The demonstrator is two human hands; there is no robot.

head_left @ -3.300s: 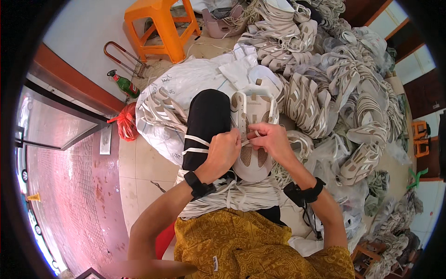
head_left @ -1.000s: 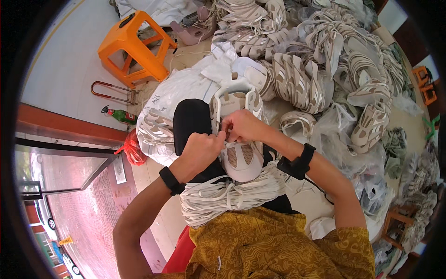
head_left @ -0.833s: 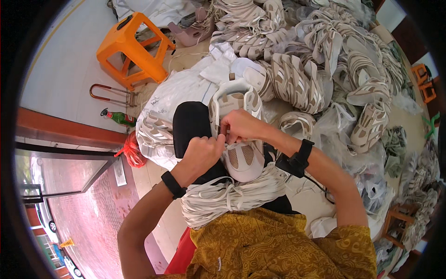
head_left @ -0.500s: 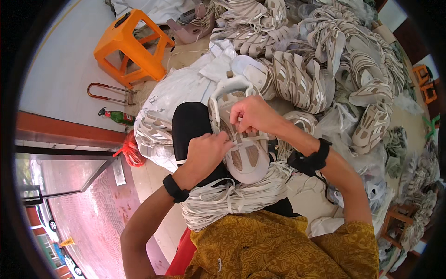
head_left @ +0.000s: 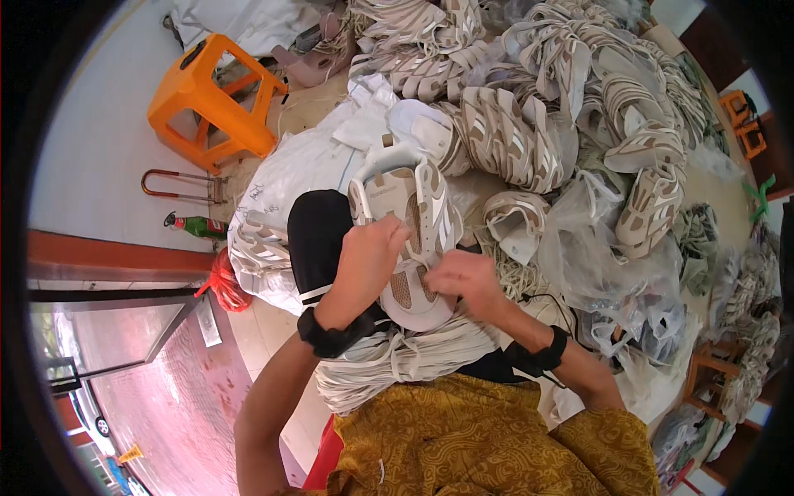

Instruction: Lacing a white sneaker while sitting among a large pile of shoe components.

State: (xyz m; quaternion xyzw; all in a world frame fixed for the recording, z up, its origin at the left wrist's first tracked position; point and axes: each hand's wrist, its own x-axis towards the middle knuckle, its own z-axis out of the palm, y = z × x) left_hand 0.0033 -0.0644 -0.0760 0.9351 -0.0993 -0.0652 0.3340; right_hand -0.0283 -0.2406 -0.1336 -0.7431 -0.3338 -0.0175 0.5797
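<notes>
A beige and white sneaker upper [head_left: 394, 192] lies over my lap, its toe toward me and its heel opening away. My left hand [head_left: 370, 255] is closed in a pinch over the eyelet row on its left side. At the right side of the lacing my right hand [head_left: 469, 279] has its fingers curled together. A white shoelace [head_left: 419, 259] crosses the tongue between both hands; the fingers hide its ends. Under the toe, across my thighs, rests a thick bundle of white laces [head_left: 397, 364]. A black pad-like piece [head_left: 318, 236] sits left of the upper.
Stacked sneaker uppers [head_left: 509, 136] cover the floor ahead and to the right, with clear plastic bags [head_left: 591, 240] among them. A white sack [head_left: 289, 178] lies ahead-left. Farther left are an orange stool [head_left: 198, 99], a green bottle [head_left: 201, 226] and a red bag [head_left: 227, 281].
My right hand has come down and nearer from above the tongue to the right side of the lacing. My left hand has shifted slightly up along the eyelets. The view has shifted a little.
</notes>
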